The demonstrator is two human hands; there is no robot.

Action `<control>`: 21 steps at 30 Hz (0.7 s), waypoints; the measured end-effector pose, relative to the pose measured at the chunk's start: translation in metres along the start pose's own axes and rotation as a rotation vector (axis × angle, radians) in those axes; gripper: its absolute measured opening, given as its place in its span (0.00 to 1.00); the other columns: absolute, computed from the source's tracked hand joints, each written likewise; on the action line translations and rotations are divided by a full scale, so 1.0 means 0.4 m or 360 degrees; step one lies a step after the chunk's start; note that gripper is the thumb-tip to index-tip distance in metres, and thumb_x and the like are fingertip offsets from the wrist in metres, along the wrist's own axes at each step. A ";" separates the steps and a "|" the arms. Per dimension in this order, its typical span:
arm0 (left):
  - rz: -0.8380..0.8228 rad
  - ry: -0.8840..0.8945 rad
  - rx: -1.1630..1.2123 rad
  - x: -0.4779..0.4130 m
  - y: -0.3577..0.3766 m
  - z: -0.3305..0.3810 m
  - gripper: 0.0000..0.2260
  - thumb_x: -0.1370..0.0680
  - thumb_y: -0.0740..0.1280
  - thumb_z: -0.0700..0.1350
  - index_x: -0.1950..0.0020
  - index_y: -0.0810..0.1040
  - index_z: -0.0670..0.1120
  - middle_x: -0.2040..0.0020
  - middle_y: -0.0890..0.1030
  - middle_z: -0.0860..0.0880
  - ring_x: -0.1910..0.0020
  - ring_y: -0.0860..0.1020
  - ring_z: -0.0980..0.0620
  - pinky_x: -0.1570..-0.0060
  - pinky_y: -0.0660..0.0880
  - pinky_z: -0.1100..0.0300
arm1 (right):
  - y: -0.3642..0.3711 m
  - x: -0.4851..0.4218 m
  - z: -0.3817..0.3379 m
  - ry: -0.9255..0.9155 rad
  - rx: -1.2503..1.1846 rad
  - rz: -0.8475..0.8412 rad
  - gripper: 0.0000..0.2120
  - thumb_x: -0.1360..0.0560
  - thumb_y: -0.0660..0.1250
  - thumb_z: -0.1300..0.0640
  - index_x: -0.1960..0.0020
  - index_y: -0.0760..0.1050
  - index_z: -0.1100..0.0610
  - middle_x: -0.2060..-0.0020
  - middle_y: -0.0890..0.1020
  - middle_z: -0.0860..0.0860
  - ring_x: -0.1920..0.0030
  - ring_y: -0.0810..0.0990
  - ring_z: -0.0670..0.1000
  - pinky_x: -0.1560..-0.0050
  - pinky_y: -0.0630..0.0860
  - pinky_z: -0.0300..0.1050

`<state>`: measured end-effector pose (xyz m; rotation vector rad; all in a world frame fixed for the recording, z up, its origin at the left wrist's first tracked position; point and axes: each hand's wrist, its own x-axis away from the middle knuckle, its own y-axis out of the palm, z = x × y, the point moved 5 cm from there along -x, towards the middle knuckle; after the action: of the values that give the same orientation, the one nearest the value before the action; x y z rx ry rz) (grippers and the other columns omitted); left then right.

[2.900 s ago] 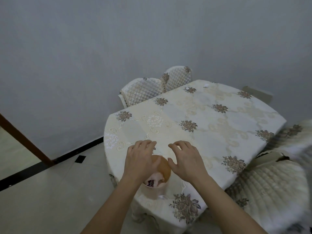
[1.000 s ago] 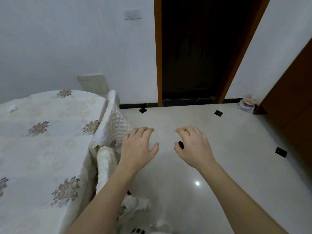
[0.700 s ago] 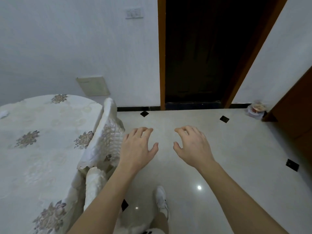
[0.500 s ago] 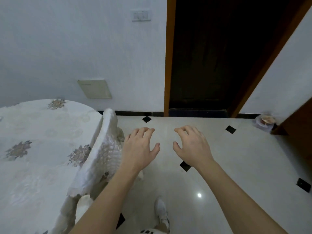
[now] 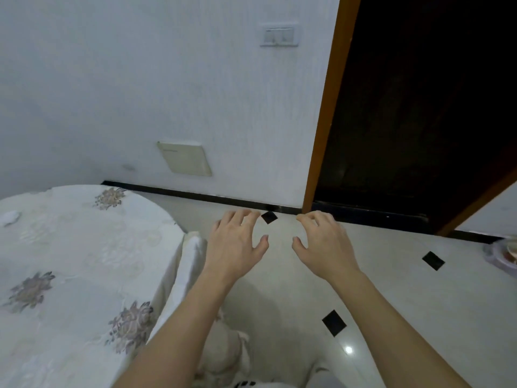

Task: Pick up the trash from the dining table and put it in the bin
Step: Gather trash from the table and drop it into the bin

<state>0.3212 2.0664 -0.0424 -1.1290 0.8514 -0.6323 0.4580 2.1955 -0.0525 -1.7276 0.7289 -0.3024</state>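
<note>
The dining table (image 5: pixel 70 275), covered in a cream cloth with floral prints, fills the left side. A small white crumpled piece of trash (image 5: pixel 9 217) lies on it at the far left edge of the view. My left hand (image 5: pixel 235 245) and my right hand (image 5: pixel 324 245) hover side by side over the floor, right of the table, fingers spread and holding nothing. No bin is in view.
A white quilted chair (image 5: pixel 187 275) stands tucked against the table's right side, under my left forearm. Pale floor tiles with black diamonds stretch ahead. A dark open doorway (image 5: pixel 419 121) with an orange frame is at the upper right. A small dish (image 5: pixel 506 254) sits on the floor at the right edge.
Since the oldest frame the view has swung from the table and bin to the doorway side. Over the last second it drifted back left, showing more table. Both hands stayed open and level.
</note>
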 end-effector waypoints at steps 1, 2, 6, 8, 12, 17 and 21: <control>-0.0001 -0.0025 -0.0002 -0.024 0.012 -0.012 0.24 0.26 0.60 0.59 0.35 0.75 0.49 0.40 0.80 0.50 0.41 0.76 0.46 0.45 0.75 0.49 | 0.012 -0.033 0.007 -0.0012 -0.0005 -0.0018 0.22 0.24 0.64 0.46 0.32 0.72 0.52 0.39 0.77 0.49 0.37 0.72 0.51 0.39 0.71 0.49; 0.0004 -0.0050 -0.0007 -0.050 0.023 -0.024 0.24 0.26 0.60 0.59 0.35 0.75 0.49 0.40 0.80 0.50 0.41 0.76 0.46 0.45 0.75 0.49 | 0.024 -0.067 0.012 -0.0033 -0.0011 -0.0031 0.22 0.24 0.63 0.46 0.32 0.72 0.51 0.39 0.77 0.49 0.37 0.72 0.51 0.39 0.72 0.48; 0.0032 -0.0144 -0.0047 -0.180 0.064 -0.070 0.24 0.26 0.61 0.59 0.35 0.76 0.49 0.39 0.80 0.50 0.41 0.76 0.46 0.45 0.75 0.49 | 0.063 -0.227 0.039 -0.0141 -0.0024 -0.0061 0.21 0.24 0.63 0.47 0.34 0.73 0.52 0.42 0.77 0.49 0.40 0.73 0.52 0.41 0.72 0.49; 0.0044 -0.0195 -0.0080 -0.253 0.084 -0.094 0.24 0.26 0.60 0.59 0.35 0.76 0.49 0.39 0.79 0.50 0.41 0.76 0.47 0.45 0.75 0.49 | 0.074 -0.321 0.056 -0.0198 -0.0033 -0.0062 0.20 0.24 0.64 0.47 0.34 0.73 0.52 0.43 0.78 0.50 0.41 0.74 0.53 0.42 0.73 0.50; 0.0066 -0.0310 -0.0130 -0.414 0.121 -0.133 0.24 0.26 0.61 0.59 0.35 0.76 0.49 0.40 0.79 0.50 0.42 0.76 0.46 0.48 0.74 0.50 | 0.097 -0.523 0.104 -0.0299 -0.0080 -0.0092 0.19 0.24 0.64 0.48 0.35 0.74 0.53 0.43 0.78 0.51 0.41 0.74 0.53 0.44 0.73 0.51; 0.0062 -0.0490 -0.0215 -0.601 0.132 -0.172 0.23 0.25 0.64 0.58 0.34 0.75 0.50 0.38 0.79 0.51 0.40 0.75 0.47 0.46 0.73 0.50 | 0.114 -0.766 0.125 -0.0490 -0.0101 -0.0192 0.20 0.23 0.63 0.48 0.33 0.73 0.53 0.42 0.77 0.51 0.40 0.73 0.53 0.43 0.72 0.50; 0.0088 -0.0628 -0.0260 -0.696 0.126 -0.211 0.22 0.25 0.63 0.58 0.33 0.74 0.50 0.38 0.79 0.51 0.40 0.75 0.48 0.46 0.73 0.50 | 0.140 -0.913 0.103 -0.0661 -0.0147 -0.0239 0.19 0.24 0.64 0.49 0.36 0.74 0.54 0.44 0.78 0.52 0.42 0.74 0.54 0.46 0.72 0.51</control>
<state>0.1003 2.2620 -0.0337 -1.3189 0.5987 -0.2814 0.1817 2.4441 -0.0546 -1.8582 0.3147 -0.0068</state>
